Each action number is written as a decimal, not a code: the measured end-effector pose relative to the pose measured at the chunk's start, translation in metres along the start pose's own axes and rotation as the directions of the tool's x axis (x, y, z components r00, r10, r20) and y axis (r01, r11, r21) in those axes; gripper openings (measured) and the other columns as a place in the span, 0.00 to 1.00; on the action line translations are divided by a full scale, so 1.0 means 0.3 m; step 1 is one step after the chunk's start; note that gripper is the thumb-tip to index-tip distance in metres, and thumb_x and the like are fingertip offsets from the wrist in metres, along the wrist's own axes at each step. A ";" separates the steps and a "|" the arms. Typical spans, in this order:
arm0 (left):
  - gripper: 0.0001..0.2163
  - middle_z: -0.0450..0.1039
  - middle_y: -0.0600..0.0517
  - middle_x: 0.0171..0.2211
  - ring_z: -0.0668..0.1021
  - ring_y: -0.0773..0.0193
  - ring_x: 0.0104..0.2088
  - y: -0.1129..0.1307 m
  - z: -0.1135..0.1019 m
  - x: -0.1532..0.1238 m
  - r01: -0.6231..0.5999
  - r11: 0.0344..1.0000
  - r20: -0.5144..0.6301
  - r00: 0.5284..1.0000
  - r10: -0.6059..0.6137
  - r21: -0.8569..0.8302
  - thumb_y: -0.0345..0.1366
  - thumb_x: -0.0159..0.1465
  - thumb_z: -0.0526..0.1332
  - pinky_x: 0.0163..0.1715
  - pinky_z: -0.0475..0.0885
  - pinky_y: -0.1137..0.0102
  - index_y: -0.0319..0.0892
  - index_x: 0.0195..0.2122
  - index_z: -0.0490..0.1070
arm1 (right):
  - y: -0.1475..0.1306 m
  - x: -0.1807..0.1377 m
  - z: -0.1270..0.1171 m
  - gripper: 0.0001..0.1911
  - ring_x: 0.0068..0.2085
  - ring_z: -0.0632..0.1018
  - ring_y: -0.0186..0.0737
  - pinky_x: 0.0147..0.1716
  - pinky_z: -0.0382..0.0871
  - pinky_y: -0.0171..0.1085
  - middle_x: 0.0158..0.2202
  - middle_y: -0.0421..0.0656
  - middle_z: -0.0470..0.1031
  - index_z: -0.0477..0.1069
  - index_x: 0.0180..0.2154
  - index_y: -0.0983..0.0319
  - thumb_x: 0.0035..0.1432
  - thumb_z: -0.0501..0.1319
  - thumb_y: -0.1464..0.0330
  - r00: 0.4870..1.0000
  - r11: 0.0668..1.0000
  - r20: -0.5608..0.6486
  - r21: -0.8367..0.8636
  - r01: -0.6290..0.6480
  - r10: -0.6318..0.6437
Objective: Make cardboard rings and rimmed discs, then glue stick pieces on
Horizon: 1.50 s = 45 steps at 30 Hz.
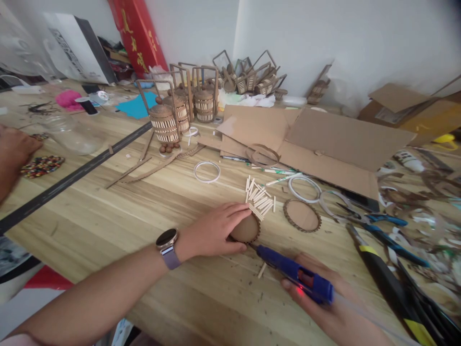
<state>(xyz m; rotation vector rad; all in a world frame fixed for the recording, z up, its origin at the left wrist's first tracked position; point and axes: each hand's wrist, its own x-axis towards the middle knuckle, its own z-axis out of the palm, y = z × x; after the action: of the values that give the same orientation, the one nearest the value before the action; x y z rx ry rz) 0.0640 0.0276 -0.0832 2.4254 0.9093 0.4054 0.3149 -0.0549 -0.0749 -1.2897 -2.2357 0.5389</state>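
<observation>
My left hand point(218, 228), with a watch on its wrist, grips a round cardboard piece point(248, 228) with a ridged, corrugated rim. In my right hand point(324, 293) is a blue hot glue gun point(293, 273), a red light glowing on its side. Its nozzle meets or nearly meets the near edge of the cardboard piece; I cannot tell which. Just beyond my left fingertips lie several short wooden sticks point(260, 196). A similar round cardboard piece point(301, 215) rests to the right, and a single stick point(262, 270) lies below the nozzle.
Behind stand small woven-look baskets with tall handles point(164, 122). Folded cardboard point(338, 144) lies at the back right. Pliers point(387, 220) and a black-and-yellow cutter point(382, 278) are to the right, among scraps. Another person's hand point(14, 154) is at the left, near beads point(43, 166).
</observation>
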 end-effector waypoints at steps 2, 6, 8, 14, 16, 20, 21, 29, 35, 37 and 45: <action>0.33 0.56 0.39 0.66 0.59 0.52 0.65 0.001 0.000 0.001 0.002 1.000 -0.004 1.000 -0.002 -0.002 0.43 0.60 0.66 0.66 0.54 0.58 0.36 0.63 0.57 | 0.006 -0.006 0.007 0.10 0.27 0.76 0.39 0.25 0.71 0.35 0.24 0.40 0.71 0.64 0.27 0.56 0.62 0.57 0.65 1.000 1.000 -0.022 -0.009 0.012 -0.012; 0.32 0.56 0.39 0.65 0.59 0.53 0.65 0.002 0.002 0.002 0.000 1.000 -0.013 1.000 0.001 0.008 0.42 0.60 0.66 0.66 0.55 0.58 0.36 0.63 0.57 | 0.013 -0.011 0.014 0.09 0.27 0.75 0.39 0.25 0.70 0.35 0.24 0.39 0.70 0.65 0.28 0.57 0.61 0.57 0.65 1.000 1.000 0.011 -0.015 0.004 -0.004; 0.32 0.57 0.40 0.65 0.60 0.53 0.65 0.002 0.003 0.001 0.001 1.000 -0.018 1.000 -0.001 0.011 0.42 0.60 0.66 0.65 0.55 0.58 0.37 0.63 0.57 | 0.013 -0.010 0.014 0.09 0.26 0.75 0.38 0.25 0.69 0.35 0.24 0.39 0.70 0.66 0.28 0.57 0.62 0.57 0.66 1.000 1.000 0.023 -0.015 -0.007 0.008; 0.32 0.57 0.39 0.65 0.60 0.52 0.65 -0.003 0.007 -0.001 -0.006 1.000 -0.021 1.000 0.006 0.002 0.42 0.60 0.66 0.65 0.55 0.57 0.38 0.63 0.57 | 0.003 -0.003 0.005 0.11 0.26 0.74 0.38 0.24 0.68 0.35 0.24 0.39 0.70 0.66 0.27 0.58 0.63 0.56 0.65 0.999 1.000 0.048 -0.019 -0.012 0.013; 0.32 0.57 0.40 0.65 0.60 0.52 0.65 -0.003 0.008 -0.001 -0.005 1.000 -0.025 1.000 0.005 -0.005 0.42 0.60 0.66 0.65 0.55 0.56 0.40 0.63 0.56 | 0.000 -0.002 0.005 0.11 0.26 0.74 0.38 0.24 0.68 0.35 0.24 0.39 0.70 0.66 0.27 0.58 0.63 0.56 0.64 0.999 1.000 0.044 -0.021 -0.020 0.021; 0.32 0.57 0.40 0.65 0.60 0.51 0.65 -0.002 0.008 0.000 -0.003 1.000 -0.030 1.000 0.002 -0.025 0.42 0.60 0.66 0.65 0.56 0.55 0.41 0.63 0.56 | -0.001 -0.002 0.008 0.11 0.26 0.74 0.38 0.24 0.68 0.35 0.23 0.39 0.70 0.66 0.27 0.57 0.62 0.56 0.64 0.998 0.999 0.044 -0.006 -0.034 0.035; 0.32 0.57 0.40 0.65 0.60 0.50 0.65 -0.002 0.008 0.001 -0.001 1.000 -0.030 1.000 0.000 -0.027 0.42 0.60 0.66 0.65 0.56 0.55 0.41 0.63 0.56 | 0.000 -0.002 0.010 0.11 0.26 0.74 0.38 0.24 0.68 0.35 0.23 0.39 0.70 0.66 0.27 0.57 0.62 0.56 0.64 0.998 0.999 0.042 -0.004 -0.036 0.036; 0.32 0.57 0.39 0.65 0.60 0.52 0.65 0.004 0.004 0.001 0.009 1.000 -0.019 1.000 -0.009 -0.013 0.40 0.59 0.66 0.65 0.55 0.57 0.37 0.63 0.57 | 0.011 -0.013 0.019 0.12 0.26 0.74 0.38 0.24 0.68 0.36 0.23 0.39 0.70 0.65 0.27 0.58 0.63 0.56 0.64 1.000 0.999 0.021 -0.030 -0.019 0.020; 0.32 0.57 0.40 0.65 0.60 0.51 0.65 0.003 0.004 0.000 0.019 0.999 -0.022 1.000 -0.020 -0.038 0.41 0.60 0.66 0.65 0.56 0.55 0.41 0.63 0.56 | 0.034 -0.027 0.037 0.11 0.27 0.73 0.38 0.27 0.67 0.37 0.24 0.39 0.70 0.64 0.27 0.57 0.63 0.56 0.63 0.998 0.999 0.036 -0.016 -0.047 0.048; 0.32 0.57 0.41 0.65 0.60 0.50 0.65 0.001 0.006 0.000 0.016 0.999 -0.027 0.999 -0.018 -0.044 0.41 0.60 0.66 0.65 0.56 0.55 0.41 0.63 0.56 | 0.037 -0.029 0.039 0.12 0.27 0.73 0.38 0.26 0.67 0.36 0.24 0.40 0.70 0.65 0.27 0.58 0.63 0.55 0.63 0.999 0.999 0.031 -0.025 -0.039 0.039; 0.33 0.57 0.40 0.65 0.60 0.51 0.65 -0.003 0.010 0.001 0.019 0.999 -0.023 1.000 -0.020 -0.037 0.40 0.59 0.67 0.65 0.55 0.57 0.38 0.63 0.57 | 0.033 -0.036 0.037 0.11 0.26 0.73 0.38 0.25 0.66 0.36 0.24 0.39 0.69 0.64 0.28 0.58 0.63 0.56 0.63 0.999 0.999 0.018 -0.040 -0.026 0.027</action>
<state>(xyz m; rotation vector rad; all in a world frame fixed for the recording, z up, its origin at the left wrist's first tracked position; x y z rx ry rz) 0.0652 0.0273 -0.0861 2.3808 0.9268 0.4410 0.3196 -0.0608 -0.0919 -1.3413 -2.2583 0.5207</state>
